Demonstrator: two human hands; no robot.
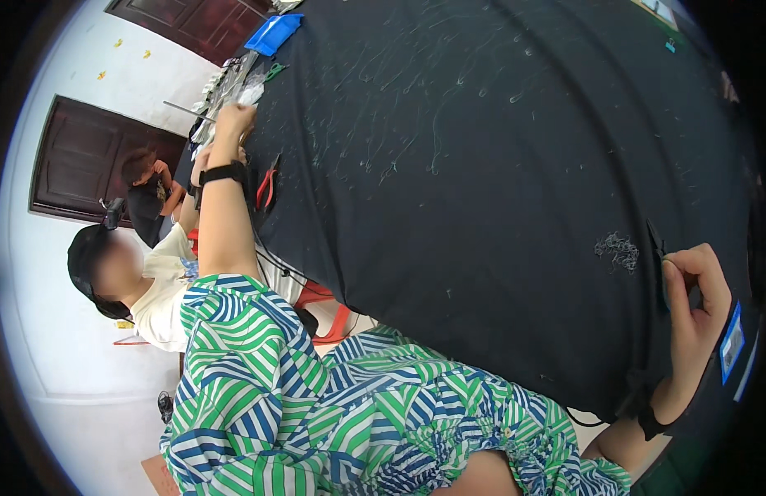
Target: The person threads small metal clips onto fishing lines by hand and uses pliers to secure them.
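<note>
Here the left hand (234, 118) is stretched far out to the far left edge of the black cloth (499, 165) that covers the table, its fingers curled around something at a heap of small clear packets (226, 83); the view is too small there to tell just what they grasp. The right hand (693, 302) rests at the right edge of the cloth, fingers bent and pinching a thin dark tool, probably a pair of cutters (657, 248), beside a small tangle of pale wire scraps (618, 250).

Judging by the many thin wire offcuts scattered over the cloth, a fair amount of cutting seems done, yet no finished piece shows near either hand, so how much is left is hard to say.

Red-handled pliers (267, 186) lie just right of the left forearm, and a blue tray (273, 33) sits beyond the packets. The middle of the cloth holds only loose strands, so there is wide room between the hands. Two other people (135, 273) sit close by the left edge, which crowds that side.
</note>
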